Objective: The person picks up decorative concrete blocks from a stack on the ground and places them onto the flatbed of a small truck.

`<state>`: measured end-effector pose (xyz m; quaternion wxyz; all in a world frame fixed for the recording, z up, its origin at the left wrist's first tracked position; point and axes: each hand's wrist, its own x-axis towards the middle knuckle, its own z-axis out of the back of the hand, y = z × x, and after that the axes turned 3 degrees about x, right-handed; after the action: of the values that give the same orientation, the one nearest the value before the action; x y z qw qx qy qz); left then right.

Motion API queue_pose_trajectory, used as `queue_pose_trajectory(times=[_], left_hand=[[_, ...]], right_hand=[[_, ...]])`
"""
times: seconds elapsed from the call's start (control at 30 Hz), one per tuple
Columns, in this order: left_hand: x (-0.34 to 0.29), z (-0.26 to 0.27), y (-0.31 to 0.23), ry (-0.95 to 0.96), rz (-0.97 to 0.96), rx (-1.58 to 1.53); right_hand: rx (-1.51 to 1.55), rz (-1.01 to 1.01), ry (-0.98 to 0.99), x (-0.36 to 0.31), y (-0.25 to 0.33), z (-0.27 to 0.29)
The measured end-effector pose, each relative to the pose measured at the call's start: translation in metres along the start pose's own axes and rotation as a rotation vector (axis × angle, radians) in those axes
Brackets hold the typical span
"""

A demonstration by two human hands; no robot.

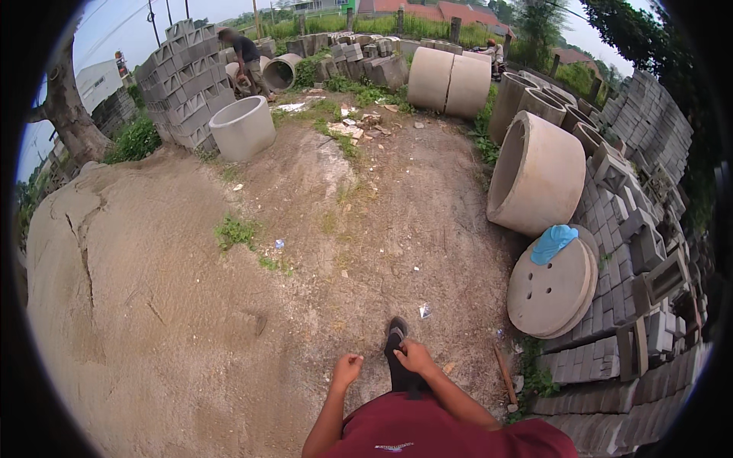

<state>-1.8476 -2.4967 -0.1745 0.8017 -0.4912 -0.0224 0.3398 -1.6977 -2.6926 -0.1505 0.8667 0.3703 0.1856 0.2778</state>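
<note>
My left hand is held in front of my dark red shirt, its fingers curled in, with nothing visible in it. Close by on the right, my right hand is also loosely closed over my dark trouser leg, and I see no object in its fingers. The two hands are apart from each other. Below them one dark shoe is on the bare dirt ground. Neither hand touches any of the concrete goods around me.
Round concrete lids with a blue cloth lean at right beside a large concrete ring and stacked grey blocks. A sand heap spreads left. Farther off are another ring and a person bending.
</note>
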Motion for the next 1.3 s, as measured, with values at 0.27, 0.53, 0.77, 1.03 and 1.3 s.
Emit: queue_pose_trajectory(times=[0.27,0.53,0.77,1.03,1.3], left_hand=[[0.248,0.018,-0.137,0.015,-0.043,0.015],[0.44,0.022,-0.238,-0.131,-0.064,-0.103],[0.651,0.038,-0.288,0.094,-0.037,-0.036],[0.842,0.071,-0.408,0.048,-0.161,-0.031],[0.986,0.025,-0.439,0.069,-0.073,0.034]], right_hand=[[-0.16,0.033,0.037,0.27,0.008,0.11],[-0.146,0.026,0.044,0.447,-0.003,0.16],[-0.123,-0.012,-0.012,0.645,0.001,0.191],[-0.02,-0.063,-0.115,0.833,0.018,0.255],[-0.053,-0.067,-0.092,1.006,-0.019,0.305]])
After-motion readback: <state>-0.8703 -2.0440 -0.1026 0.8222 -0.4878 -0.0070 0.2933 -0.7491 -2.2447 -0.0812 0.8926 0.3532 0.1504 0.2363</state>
